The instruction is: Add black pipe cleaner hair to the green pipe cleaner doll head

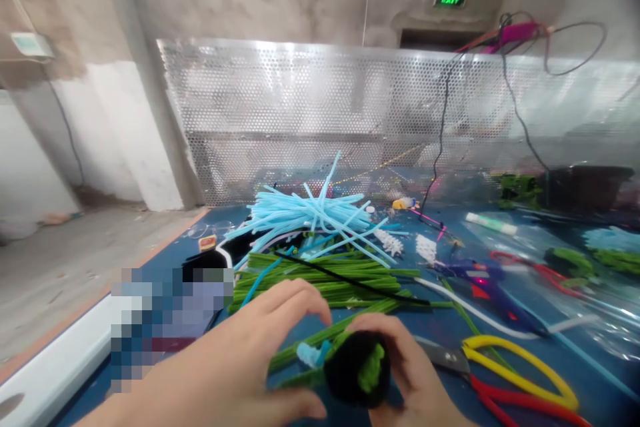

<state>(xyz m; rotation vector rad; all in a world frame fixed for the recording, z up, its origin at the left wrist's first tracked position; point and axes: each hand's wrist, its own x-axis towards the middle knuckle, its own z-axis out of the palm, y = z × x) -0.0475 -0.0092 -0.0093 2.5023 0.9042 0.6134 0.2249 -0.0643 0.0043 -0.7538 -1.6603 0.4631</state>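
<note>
Bare left hand (235, 353); bare right hand (405, 367)

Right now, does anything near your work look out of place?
Yes: a magenta corded tool is perched on top of the perforated metal panel, away from the work surface, with its black cord dangling down the panel's front.

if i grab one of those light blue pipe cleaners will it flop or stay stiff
The light blue pipe cleaners look springy rather than floppy: many stick out straight without sagging. They are probably very light, and since they lie crossed, one may drag others along.
</note>
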